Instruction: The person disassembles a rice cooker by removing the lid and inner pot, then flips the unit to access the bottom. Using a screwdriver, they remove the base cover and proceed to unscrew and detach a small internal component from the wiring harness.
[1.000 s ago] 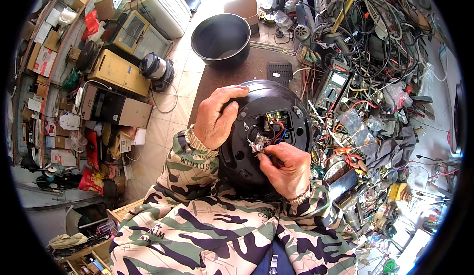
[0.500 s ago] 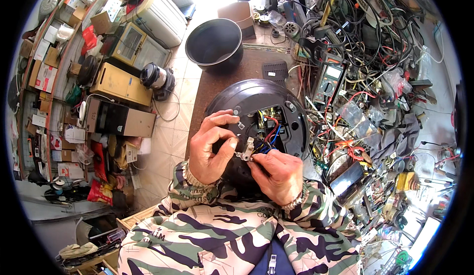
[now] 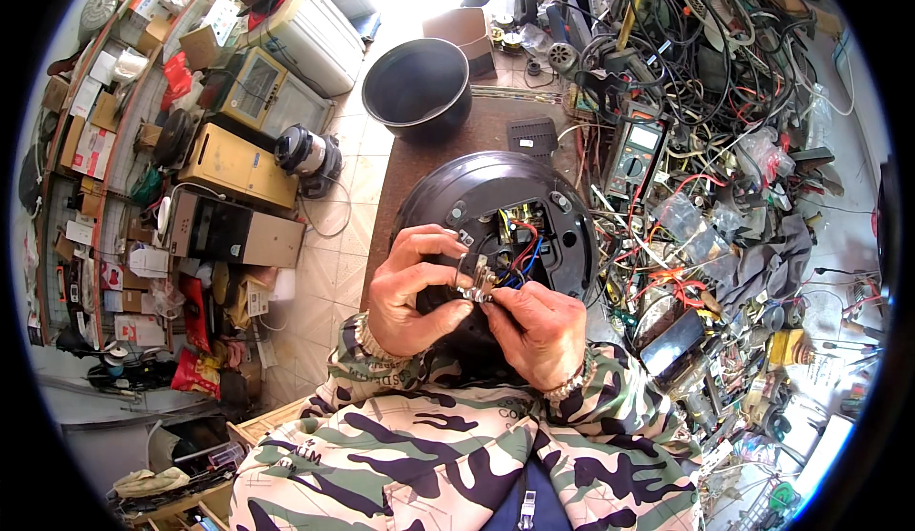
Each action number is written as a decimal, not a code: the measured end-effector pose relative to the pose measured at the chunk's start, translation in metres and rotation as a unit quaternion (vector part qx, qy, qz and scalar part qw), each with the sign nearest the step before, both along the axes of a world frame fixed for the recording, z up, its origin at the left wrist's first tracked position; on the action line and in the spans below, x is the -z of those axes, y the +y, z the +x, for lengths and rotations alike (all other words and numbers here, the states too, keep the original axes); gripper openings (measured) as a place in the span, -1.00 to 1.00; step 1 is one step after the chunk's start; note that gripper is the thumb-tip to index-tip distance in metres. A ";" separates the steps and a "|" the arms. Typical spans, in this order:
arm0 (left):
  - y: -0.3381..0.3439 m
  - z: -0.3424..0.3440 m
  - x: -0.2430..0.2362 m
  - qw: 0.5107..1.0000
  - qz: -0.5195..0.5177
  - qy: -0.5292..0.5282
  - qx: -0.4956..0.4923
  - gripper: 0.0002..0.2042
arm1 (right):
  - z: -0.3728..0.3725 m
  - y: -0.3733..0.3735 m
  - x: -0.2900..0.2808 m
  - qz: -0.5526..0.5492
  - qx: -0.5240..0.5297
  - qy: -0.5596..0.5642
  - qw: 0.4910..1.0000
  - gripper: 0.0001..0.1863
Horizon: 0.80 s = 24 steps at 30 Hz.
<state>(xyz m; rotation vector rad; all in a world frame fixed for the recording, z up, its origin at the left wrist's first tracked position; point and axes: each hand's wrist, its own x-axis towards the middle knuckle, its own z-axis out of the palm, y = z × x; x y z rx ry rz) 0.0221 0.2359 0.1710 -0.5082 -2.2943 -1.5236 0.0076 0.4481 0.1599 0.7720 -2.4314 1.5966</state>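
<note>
A round black appliance base (image 3: 434, 188) lies underside up in front of me. Red, blue and yellow-green wires (image 3: 527, 237) run from an opening in it. Above its near side I hold a small metal part (image 3: 479, 281) that looks like a bracket with terminals. My left hand (image 3: 408, 293) is curled around the part's left side, index finger and thumb at it. My right hand (image 3: 538, 331) pinches the part's lower right end between thumb and forefinger. The fingertips hide some of the part.
A black pot (image 3: 416, 88) stands on the brown table (image 3: 381, 212), with a cardboard box (image 3: 457, 30) behind it. To the right are a multimeter (image 3: 634, 154), a phone-like dark slab (image 3: 673, 342) and heaped cables and tools. Shelves and appliances line the left.
My left fingers have moved in to the metal part, and the part has turned and risen slightly. The right hand keeps its pinch, nearly in place.
</note>
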 end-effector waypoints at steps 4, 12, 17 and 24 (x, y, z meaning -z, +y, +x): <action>0.004 0.002 -0.001 0.999 -0.041 -0.009 -0.024 -0.74 | 0.001 -0.001 -0.002 -0.003 0.008 0.008 1.000 -0.80; -0.008 0.007 0.008 0.992 0.059 -0.114 -0.004 -0.81 | 0.003 -0.001 -0.002 -0.013 0.007 -0.017 1.000 -0.82; -0.018 0.004 0.006 0.974 0.162 -0.156 0.029 -0.80 | 0.003 0.024 -0.012 -0.146 0.061 -0.146 0.977 -0.89; -0.019 0.001 0.008 0.957 0.216 -0.191 0.044 -0.80 | -0.004 0.041 -0.014 -0.499 0.144 -0.072 0.851 -0.70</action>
